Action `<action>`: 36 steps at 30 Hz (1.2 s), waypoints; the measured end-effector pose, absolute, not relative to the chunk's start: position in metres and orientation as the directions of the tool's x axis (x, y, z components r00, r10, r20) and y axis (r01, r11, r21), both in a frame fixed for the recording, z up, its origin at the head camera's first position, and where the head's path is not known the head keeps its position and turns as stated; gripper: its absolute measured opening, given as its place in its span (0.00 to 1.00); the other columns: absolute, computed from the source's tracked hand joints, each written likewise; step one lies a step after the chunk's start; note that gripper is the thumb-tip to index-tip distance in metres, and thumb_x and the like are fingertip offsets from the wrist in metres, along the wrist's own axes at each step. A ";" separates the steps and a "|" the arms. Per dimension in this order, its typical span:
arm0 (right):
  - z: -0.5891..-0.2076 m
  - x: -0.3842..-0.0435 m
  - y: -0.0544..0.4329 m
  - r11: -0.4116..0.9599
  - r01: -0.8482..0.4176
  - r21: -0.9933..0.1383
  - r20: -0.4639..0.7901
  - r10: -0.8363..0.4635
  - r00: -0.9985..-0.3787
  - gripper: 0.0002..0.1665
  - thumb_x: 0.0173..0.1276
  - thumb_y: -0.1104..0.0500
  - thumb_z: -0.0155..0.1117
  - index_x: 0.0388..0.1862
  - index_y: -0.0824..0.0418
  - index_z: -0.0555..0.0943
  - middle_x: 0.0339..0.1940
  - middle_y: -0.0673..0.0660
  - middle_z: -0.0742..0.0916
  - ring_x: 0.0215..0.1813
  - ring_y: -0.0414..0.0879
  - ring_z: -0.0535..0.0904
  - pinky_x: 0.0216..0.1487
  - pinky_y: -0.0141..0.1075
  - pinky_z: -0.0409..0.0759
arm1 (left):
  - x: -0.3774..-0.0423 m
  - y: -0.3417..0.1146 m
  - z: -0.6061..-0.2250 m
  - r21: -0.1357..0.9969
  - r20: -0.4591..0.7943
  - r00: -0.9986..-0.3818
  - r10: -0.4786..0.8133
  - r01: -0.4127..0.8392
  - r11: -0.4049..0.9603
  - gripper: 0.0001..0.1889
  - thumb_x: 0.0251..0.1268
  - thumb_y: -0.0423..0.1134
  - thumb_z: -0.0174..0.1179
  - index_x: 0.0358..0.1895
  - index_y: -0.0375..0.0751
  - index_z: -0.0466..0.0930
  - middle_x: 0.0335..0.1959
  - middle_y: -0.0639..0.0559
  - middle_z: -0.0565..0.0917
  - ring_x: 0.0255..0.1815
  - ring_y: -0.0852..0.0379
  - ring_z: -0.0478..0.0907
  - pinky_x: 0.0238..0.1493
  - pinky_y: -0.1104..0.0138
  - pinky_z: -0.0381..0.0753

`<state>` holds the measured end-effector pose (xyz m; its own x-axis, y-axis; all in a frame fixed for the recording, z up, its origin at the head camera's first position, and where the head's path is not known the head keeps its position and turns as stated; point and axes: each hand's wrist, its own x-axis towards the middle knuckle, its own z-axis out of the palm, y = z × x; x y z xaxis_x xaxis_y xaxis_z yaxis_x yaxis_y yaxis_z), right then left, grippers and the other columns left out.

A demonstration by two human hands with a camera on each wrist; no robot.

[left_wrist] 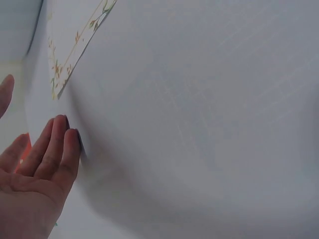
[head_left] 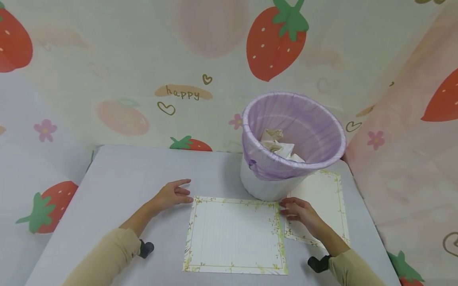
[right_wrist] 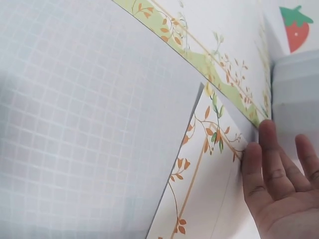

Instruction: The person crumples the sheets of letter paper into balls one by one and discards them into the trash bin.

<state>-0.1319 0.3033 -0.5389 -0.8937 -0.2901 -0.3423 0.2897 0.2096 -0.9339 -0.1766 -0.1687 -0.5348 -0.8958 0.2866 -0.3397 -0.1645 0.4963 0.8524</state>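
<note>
A sheet of lined paper with a floral border (head_left: 236, 236) lies flat in front of me. My left hand (head_left: 173, 195) is just off its far left corner, fingers extended and holding nothing. At the far right corner is my right hand (head_left: 300, 212), its fingertips right at the sheet's edge and the fingers loosely extended. A second floral-bordered sheet (head_left: 323, 202) lies to the right, partly under that hand and hidden in part by the bin. In the right wrist view, the fingers (right_wrist: 268, 144) reach the green border of the first sheet.
Behind the sheets stands a white bin (head_left: 264, 188) with a purple liner (head_left: 307, 123) folded over its rim. Crumpled paper (head_left: 282, 149) lies inside. The white table (head_left: 136, 171) meets a strawberry-printed backdrop (head_left: 129, 59) behind and at the sides.
</note>
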 end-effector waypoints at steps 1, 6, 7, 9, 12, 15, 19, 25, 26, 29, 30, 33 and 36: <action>-0.539 -0.132 0.303 0.206 0.289 -0.935 -0.340 -0.289 -0.895 0.28 0.78 0.56 0.52 0.66 0.76 0.67 0.65 0.70 0.77 0.60 0.59 0.80 0.57 0.45 0.79 | -0.176 -0.168 -0.536 0.855 -0.339 -0.896 0.287 -0.166 0.492 0.39 0.62 0.42 0.70 0.75 0.40 0.63 0.57 0.37 0.82 0.59 0.42 0.79 0.60 0.49 0.77; -0.538 -0.132 0.299 0.191 0.292 -0.937 -0.339 -0.296 -0.893 0.29 0.78 0.55 0.52 0.66 0.76 0.67 0.63 0.68 0.79 0.58 0.57 0.81 0.55 0.44 0.80 | -0.175 -0.164 -0.539 0.881 -0.321 -0.892 0.318 -0.157 0.446 0.40 0.59 0.38 0.72 0.74 0.36 0.63 0.54 0.35 0.83 0.55 0.44 0.82 0.59 0.51 0.78; -0.539 -0.132 0.299 0.186 0.296 -0.937 -0.341 -0.296 -0.893 0.29 0.78 0.55 0.52 0.66 0.76 0.67 0.62 0.67 0.80 0.57 0.56 0.82 0.55 0.44 0.80 | -0.175 -0.163 -0.540 0.886 -0.315 -0.892 0.325 -0.154 0.437 0.40 0.59 0.37 0.72 0.74 0.36 0.63 0.54 0.35 0.82 0.54 0.44 0.83 0.59 0.51 0.78; -0.540 -0.132 0.298 0.180 0.300 -0.937 -0.343 -0.295 -0.892 0.29 0.78 0.55 0.52 0.66 0.75 0.67 0.62 0.67 0.80 0.57 0.56 0.82 0.55 0.44 0.80 | -0.174 -0.162 -0.540 0.895 -0.305 -0.891 0.336 -0.147 0.420 0.40 0.58 0.35 0.72 0.73 0.34 0.63 0.54 0.34 0.82 0.52 0.44 0.84 0.58 0.52 0.79; -0.541 -0.132 0.297 0.174 0.308 -0.936 -0.347 -0.283 -0.894 0.29 0.78 0.54 0.52 0.67 0.75 0.67 0.62 0.67 0.80 0.57 0.55 0.82 0.55 0.44 0.80 | -0.173 -0.160 -0.541 0.895 -0.296 -0.896 0.331 -0.139 0.425 0.37 0.58 0.31 0.71 0.72 0.34 0.66 0.52 0.35 0.83 0.50 0.46 0.84 0.55 0.55 0.81; -0.543 -0.132 0.295 0.167 0.308 -0.936 -0.345 -0.274 -0.898 0.29 0.78 0.55 0.52 0.67 0.76 0.67 0.63 0.68 0.79 0.58 0.56 0.81 0.55 0.43 0.79 | -0.173 -0.159 -0.543 0.886 -0.298 -0.902 0.314 -0.139 0.442 0.34 0.58 0.28 0.70 0.69 0.33 0.69 0.48 0.39 0.85 0.47 0.49 0.85 0.52 0.58 0.83; -0.545 -0.132 0.290 0.200 0.292 -0.935 -0.336 -0.244 -0.910 0.27 0.77 0.57 0.54 0.65 0.76 0.69 0.64 0.68 0.78 0.59 0.49 0.78 0.57 0.40 0.77 | -0.172 -0.159 -0.545 0.881 -0.286 -0.909 0.305 -0.124 0.456 0.30 0.56 0.25 0.70 0.64 0.32 0.74 0.41 0.44 0.85 0.40 0.53 0.83 0.45 0.63 0.83; -0.544 -0.130 0.281 0.177 0.266 -0.947 -0.307 -0.265 -0.914 0.27 0.76 0.58 0.56 0.65 0.76 0.70 0.63 0.70 0.78 0.60 0.47 0.79 0.60 0.41 0.76 | -0.171 -0.155 -0.542 0.872 -0.271 -0.908 0.321 -0.090 0.482 0.20 0.60 0.24 0.64 0.57 0.32 0.80 0.34 0.48 0.81 0.35 0.55 0.76 0.35 0.68 0.77; -0.544 -0.129 0.279 0.160 0.262 -0.952 -0.298 -0.272 -0.915 0.27 0.76 0.59 0.56 0.65 0.76 0.69 0.62 0.71 0.78 0.59 0.49 0.79 0.61 0.42 0.77 | -0.171 -0.154 -0.540 0.868 -0.274 -0.908 0.317 -0.091 0.489 0.18 0.61 0.24 0.63 0.56 0.33 0.81 0.34 0.48 0.80 0.36 0.54 0.75 0.34 0.68 0.76; -0.544 -0.127 0.273 0.147 0.235 -0.961 -0.268 -0.280 -0.922 0.28 0.73 0.62 0.59 0.66 0.76 0.68 0.58 0.71 0.79 0.55 0.48 0.81 0.57 0.41 0.80 | -0.172 -0.153 -0.536 0.860 -0.268 -0.912 0.310 -0.081 0.505 0.16 0.64 0.26 0.60 0.55 0.35 0.82 0.36 0.48 0.79 0.39 0.52 0.73 0.34 0.66 0.74; -0.544 -0.126 0.271 0.148 0.223 -0.964 -0.257 -0.285 -0.923 0.28 0.72 0.64 0.60 0.66 0.76 0.67 0.57 0.71 0.80 0.54 0.48 0.81 0.55 0.41 0.81 | -0.172 -0.153 -0.534 0.861 -0.263 -0.914 0.309 -0.078 0.503 0.16 0.64 0.26 0.60 0.55 0.36 0.82 0.36 0.48 0.79 0.40 0.51 0.73 0.34 0.66 0.74; -0.544 -0.124 0.266 0.157 0.204 -0.966 -0.244 -0.307 -0.920 0.30 0.70 0.65 0.61 0.67 0.76 0.66 0.55 0.71 0.82 0.53 0.50 0.83 0.51 0.39 0.83 | -0.173 -0.154 -0.531 0.864 -0.258 -0.916 0.307 -0.077 0.497 0.15 0.66 0.27 0.60 0.54 0.37 0.82 0.37 0.47 0.79 0.41 0.50 0.73 0.35 0.65 0.76; -0.542 -0.122 0.263 0.163 0.219 -0.962 -0.263 -0.330 -0.907 0.30 0.71 0.66 0.61 0.67 0.76 0.65 0.54 0.72 0.84 0.51 0.53 0.84 0.49 0.38 0.84 | -0.174 -0.156 -0.529 0.872 -0.263 -0.913 0.312 -0.087 0.481 0.14 0.67 0.27 0.60 0.54 0.36 0.81 0.38 0.47 0.79 0.41 0.50 0.75 0.36 0.66 0.79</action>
<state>-0.1224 0.2634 -0.5420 -0.9067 -0.3300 -0.2625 0.2191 0.1634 -0.9619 -0.1738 -0.1561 -0.5286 -0.9130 0.3118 -0.2633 -0.0874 0.4809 0.8724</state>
